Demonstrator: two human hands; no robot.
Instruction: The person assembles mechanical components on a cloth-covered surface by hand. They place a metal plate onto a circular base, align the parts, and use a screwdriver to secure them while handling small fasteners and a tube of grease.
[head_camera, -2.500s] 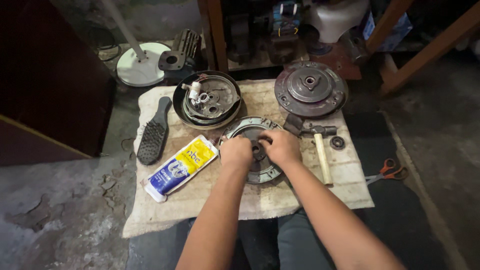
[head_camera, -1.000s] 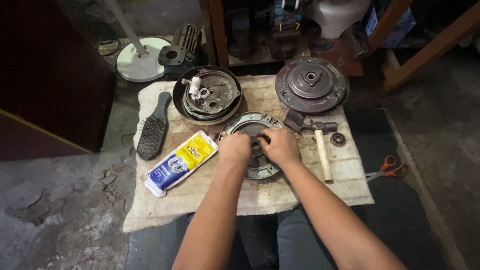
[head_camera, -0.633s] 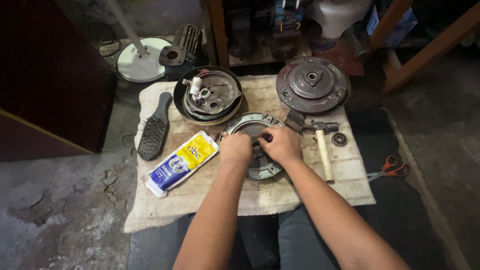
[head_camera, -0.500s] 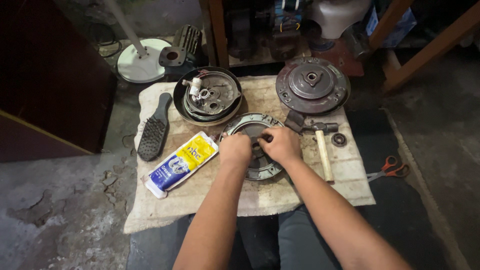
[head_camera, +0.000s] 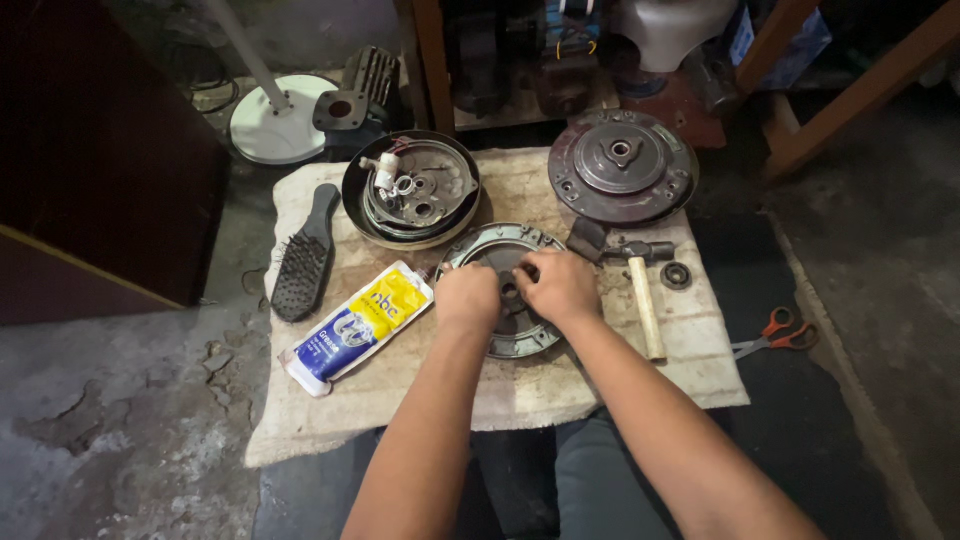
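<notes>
A round grey metal plate (head_camera: 497, 242) lies in the middle of a beige cloth (head_camera: 400, 400). Both my hands rest on it. My left hand (head_camera: 467, 297) presses on its left side with fingers curled. My right hand (head_camera: 558, 285) sits on its centre, fingertips pinched at a small part near the hub that I cannot make out. The hands hide most of the plate's middle.
A black bowl of metal parts (head_camera: 411, 188) and a rusty round disc (head_camera: 621, 167) sit at the cloth's far edge. A hammer (head_camera: 640, 290) and small bearing (head_camera: 676, 275) lie right, a yellow-blue pouch (head_camera: 357, 325) and black brush (head_camera: 306, 259) left. Orange scissors (head_camera: 776, 331) lie on the floor.
Both hands stay on the plate, with only small shifts of the fingers. The view has moved slightly.
</notes>
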